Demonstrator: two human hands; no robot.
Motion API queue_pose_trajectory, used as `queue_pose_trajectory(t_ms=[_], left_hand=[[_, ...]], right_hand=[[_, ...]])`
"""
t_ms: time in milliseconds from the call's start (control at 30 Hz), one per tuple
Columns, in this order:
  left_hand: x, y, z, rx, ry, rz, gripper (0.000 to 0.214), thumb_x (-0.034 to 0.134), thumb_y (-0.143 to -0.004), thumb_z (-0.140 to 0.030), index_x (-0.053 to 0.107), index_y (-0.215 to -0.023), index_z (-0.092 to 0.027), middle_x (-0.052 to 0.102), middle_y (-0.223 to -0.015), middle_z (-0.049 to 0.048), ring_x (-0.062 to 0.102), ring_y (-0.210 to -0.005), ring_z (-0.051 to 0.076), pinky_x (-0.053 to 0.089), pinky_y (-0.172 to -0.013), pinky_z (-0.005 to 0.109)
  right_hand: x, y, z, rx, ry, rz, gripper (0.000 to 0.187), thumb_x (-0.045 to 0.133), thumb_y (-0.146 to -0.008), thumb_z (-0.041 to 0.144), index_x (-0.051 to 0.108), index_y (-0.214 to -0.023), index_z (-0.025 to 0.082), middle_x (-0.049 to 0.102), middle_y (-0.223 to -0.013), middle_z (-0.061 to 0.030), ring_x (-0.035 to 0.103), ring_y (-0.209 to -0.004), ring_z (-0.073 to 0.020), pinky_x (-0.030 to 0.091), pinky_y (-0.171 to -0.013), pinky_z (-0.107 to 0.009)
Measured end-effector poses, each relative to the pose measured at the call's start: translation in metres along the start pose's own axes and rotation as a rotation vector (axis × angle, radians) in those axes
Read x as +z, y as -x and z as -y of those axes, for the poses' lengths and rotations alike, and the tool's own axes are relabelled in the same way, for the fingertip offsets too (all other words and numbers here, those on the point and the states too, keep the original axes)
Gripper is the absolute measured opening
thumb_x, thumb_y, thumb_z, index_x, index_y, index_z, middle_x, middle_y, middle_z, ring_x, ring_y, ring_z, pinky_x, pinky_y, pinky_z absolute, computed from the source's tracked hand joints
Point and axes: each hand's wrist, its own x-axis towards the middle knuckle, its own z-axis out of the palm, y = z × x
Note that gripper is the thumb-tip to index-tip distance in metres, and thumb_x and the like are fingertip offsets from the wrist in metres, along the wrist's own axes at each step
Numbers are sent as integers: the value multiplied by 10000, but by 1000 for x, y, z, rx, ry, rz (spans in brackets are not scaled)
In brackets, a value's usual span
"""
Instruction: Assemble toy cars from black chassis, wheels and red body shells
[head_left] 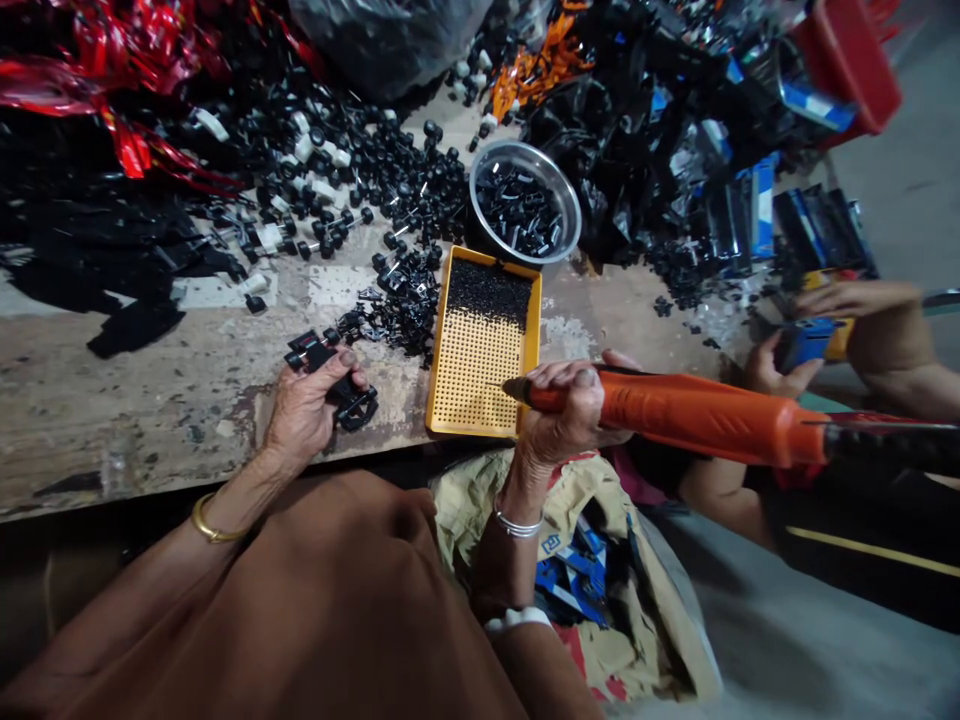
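On the worktop (112,420), the left hand (311,415) curls closed around black plastic parts (354,405). Just right of it sits a yellow perforated tray (442,350), small black pieces (487,295) filling its far end, while the right hand (562,415) grips an orange power tool (697,415), its tip over the tray.
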Motion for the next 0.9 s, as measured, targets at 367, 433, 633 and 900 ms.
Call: queue_pose_trajectory(t_ms=[367,433,633,900], left_hand=[[1,0,0,-12,18,-15,295,834,-501,-192,611,-688,-143,592,-571,-33,564,-509,90,493,-499,210],[1,0,-1,-9,18,-14,286,831,-506,-184,609,-683,-147,590,-568,-36,564,-509,90,490,-499,210],[1,0,-1,-4,5,6,249,809,-539,-192,607,-680,-159,586,-575,-40,560,-511,86,487,-512,217],[1,-2,4,40,18,-9,307,832,-540,-239,592,-713,-152,579,-583,-50,554,-495,77,475,-523,223]], right_hand=[[1,2,-1,7,-18,43,233,620,-740,281,479,-922,246,431,-522,115,427,-408,-67,422,-440,-215],[-2,-1,0,17,-13,39,224,627,-734,303,487,-898,240,416,-522,112,422,-410,-70,425,-442,-222],[-10,-4,24,81,-62,140,278,597,-734,348,438,-563,198,371,-503,71,406,-421,-75,447,-462,-254],[18,49,48,115,-231,344,124,561,-805,280,567,-929,291,426,-539,88,406,-377,-110,422,-355,-244]])
